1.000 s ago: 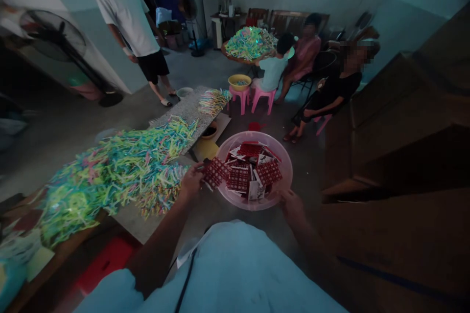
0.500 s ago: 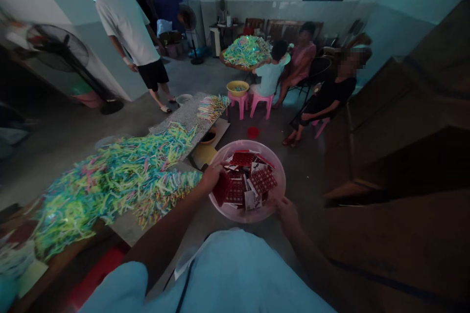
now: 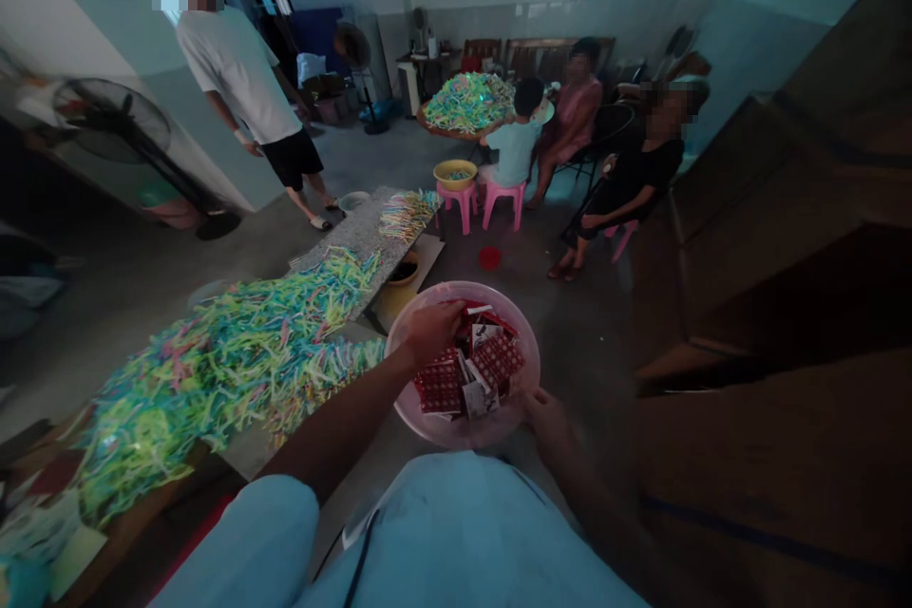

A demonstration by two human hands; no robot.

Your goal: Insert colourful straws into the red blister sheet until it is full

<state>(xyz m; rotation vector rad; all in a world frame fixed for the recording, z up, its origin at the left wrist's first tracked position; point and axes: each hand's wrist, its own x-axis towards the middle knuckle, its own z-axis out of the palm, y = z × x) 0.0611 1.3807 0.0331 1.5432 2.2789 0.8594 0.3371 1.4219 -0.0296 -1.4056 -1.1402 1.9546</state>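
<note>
A pale pink, see-through plastic basin (image 3: 466, 437) is in front of my body, holding a loose heap of flat red-and-white patterned packets (image 3: 497, 358). My left hand (image 3: 433, 331) reaches over the basin's left side, its fingers stretched across red packets near the far part of the heap. Nothing lifted shows in it; its fingertips are partly lost among the packets. At the right side of the basin, my right hand (image 3: 545, 413) grips the rim with thumb and fingers.
On my left, a long stone-topped table (image 3: 342, 228) carries a big heap of green and blue paper-like strips (image 3: 235, 351). Brown cartons (image 3: 769, 304) stack up on the right. Several people sit ahead by a round tray of strips (image 3: 466, 104); one person stands at the left.
My left hand has moved from the basin's left rim, where a red packet showed under its fingers, further in over the heap. The basin sits slightly lower and left in view.
</note>
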